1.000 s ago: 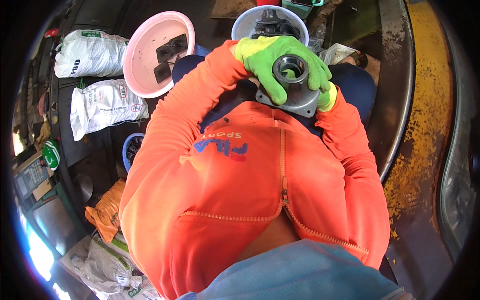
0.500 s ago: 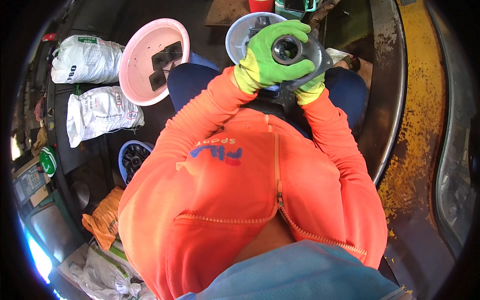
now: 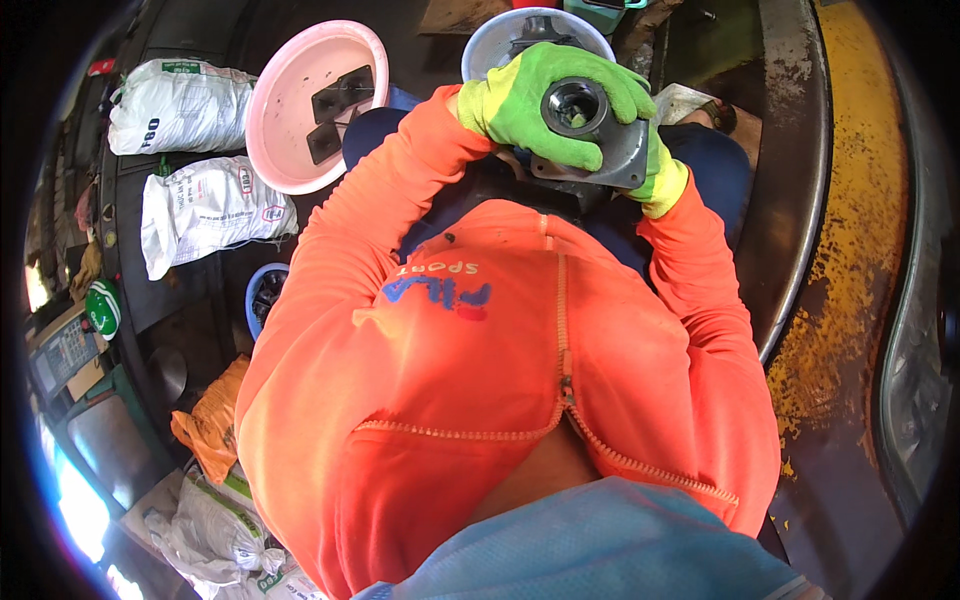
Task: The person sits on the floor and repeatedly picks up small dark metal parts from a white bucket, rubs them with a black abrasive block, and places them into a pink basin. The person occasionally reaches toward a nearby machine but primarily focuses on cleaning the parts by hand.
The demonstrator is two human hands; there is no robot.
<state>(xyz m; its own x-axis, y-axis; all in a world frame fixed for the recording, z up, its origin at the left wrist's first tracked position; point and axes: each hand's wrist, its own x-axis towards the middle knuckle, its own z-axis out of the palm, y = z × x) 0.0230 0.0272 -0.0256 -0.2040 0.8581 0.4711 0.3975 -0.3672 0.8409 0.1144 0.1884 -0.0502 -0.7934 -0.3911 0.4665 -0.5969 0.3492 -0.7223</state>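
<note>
Grey part: a metal flange (image 3: 590, 135) with a round bore is held at 12 o'clock, above the lap, in front of the grey bowl (image 3: 490, 45).
Left hand (image 3: 535, 105): green-gloved, closed over the flange's left side and top.
Right hand (image 3: 662, 175): gripped under the flange's right edge, mostly hidden.
Change: the flange is raised farther from the chest than a second ago, and its bore is tilted upward.
Pink bowl (image 3: 285, 150): at 11 o'clock, dark blocks inside, untouched.
</note>
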